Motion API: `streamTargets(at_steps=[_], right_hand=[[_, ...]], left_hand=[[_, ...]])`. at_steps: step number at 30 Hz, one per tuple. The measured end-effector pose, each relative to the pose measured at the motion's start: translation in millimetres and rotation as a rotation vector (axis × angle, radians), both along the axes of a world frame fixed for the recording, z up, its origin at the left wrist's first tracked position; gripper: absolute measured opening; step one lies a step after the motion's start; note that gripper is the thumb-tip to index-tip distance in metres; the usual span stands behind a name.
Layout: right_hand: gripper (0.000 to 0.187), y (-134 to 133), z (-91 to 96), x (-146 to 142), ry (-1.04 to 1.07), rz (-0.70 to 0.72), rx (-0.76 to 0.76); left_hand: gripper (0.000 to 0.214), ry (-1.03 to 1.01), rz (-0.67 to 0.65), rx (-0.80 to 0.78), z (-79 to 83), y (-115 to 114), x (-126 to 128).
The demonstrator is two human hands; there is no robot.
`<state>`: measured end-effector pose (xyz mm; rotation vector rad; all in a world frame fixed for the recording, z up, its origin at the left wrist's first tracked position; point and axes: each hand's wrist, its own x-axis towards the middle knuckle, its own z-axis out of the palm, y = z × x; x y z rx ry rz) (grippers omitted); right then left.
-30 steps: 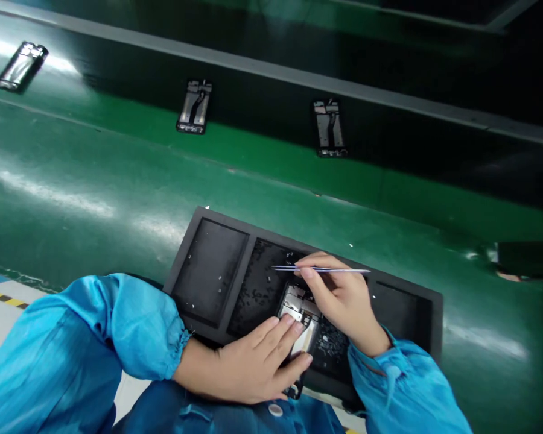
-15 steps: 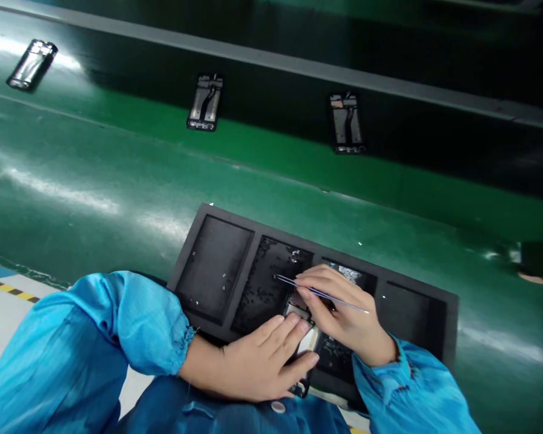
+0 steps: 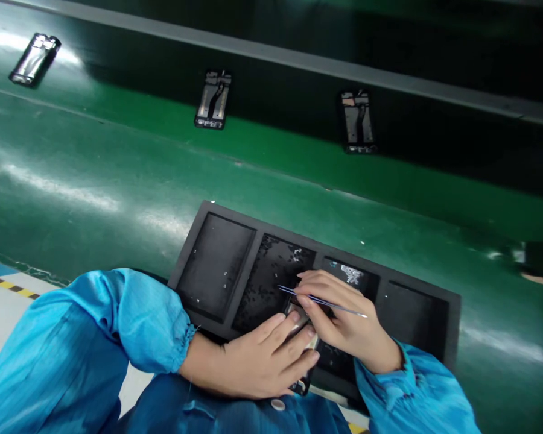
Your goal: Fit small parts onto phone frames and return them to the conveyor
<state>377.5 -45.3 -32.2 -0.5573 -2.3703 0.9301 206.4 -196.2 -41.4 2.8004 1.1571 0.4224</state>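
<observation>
My left hand [image 3: 269,358] lies over an opened phone [image 3: 302,386], its fingers and thumb across the frame, holding it over the front of a dark tray [image 3: 259,265]. Much of the phone is hidden beneath the fingers. My right hand [image 3: 344,313] pinches slim metal tweezers [image 3: 335,305] between thumb and fingers. Their tips point left, just above the phone's top end and over a black sheet [image 3: 265,283] in the tray's second compartment from the left. Small dark pieces dot that sheet. A tiny pale speck lies slightly beyond the tips.
Three more opened phones lie on the green surface beyond: one at far left [image 3: 35,59], one mid-way [image 3: 213,99] and one to the right [image 3: 358,122]. Shiny small bits [image 3: 350,274] sit in the tray's third compartment. A grey rail [image 3: 253,54] runs behind.
The tweezer tips have moved slightly down and right, away from the pale speck and closer to the phone. My left hand stays on the phone. The view has shifted a little.
</observation>
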Motion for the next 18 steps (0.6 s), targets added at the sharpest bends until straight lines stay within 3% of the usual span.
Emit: streamTargets(at_steps=[10, 12, 15, 16, 18], right_hand=[[0.017, 4.3, 4.9, -4.5, -0.006, -0.081, -0.062], [0.015, 8.4, 12.5, 1.0, 0.010, -0.180, -0.083], [0.013, 12.0, 24.2, 11.6, 0.058, -0.349, -0.109], [0.012, 12.0, 26.6, 14.4, 0.073, -0.386, -0.117], [0.011, 10.7, 28.0, 17.8, 0.091, -0.422, -0.134]], left_hand=[[0.066, 0.007, -0.008, -0.022, -2.7, -2.2, 1.6], [0.062, -0.026, 0.023, -0.020, 7.8, 0.0, -0.3], [0.042, -0.110, -0.003, 0.067, 36.5, 16.0, -11.3], [0.032, -0.128, -0.035, 0.040, 46.6, 26.0, -16.7], [0.016, -0.181, -0.023, -0.231, 61.2, 52.4, -27.5]])
